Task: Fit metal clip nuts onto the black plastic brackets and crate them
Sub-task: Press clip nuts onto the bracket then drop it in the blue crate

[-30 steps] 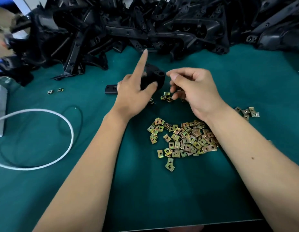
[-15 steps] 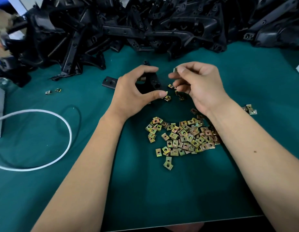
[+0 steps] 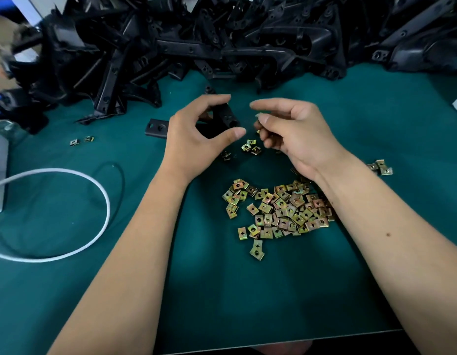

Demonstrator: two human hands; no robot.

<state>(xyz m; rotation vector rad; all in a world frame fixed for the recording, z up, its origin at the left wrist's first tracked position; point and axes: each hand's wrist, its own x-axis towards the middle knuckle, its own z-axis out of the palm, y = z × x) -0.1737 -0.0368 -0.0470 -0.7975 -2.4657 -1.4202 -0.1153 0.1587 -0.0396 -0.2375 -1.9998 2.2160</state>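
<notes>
Clip nut [image 3: 258, 115] is being pinched in the right hand [image 3: 294, 134] just beside the black bracket [image 3: 226, 119] that the left hand [image 3: 196, 139] is gripping above the table [image 3: 248, 290], and a skewed approach is risking it slipping from the fingertips.

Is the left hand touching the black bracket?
Touching. The head view shows the left hand curled round the black bracket, forefinger over its top, thumb beneath.
</notes>
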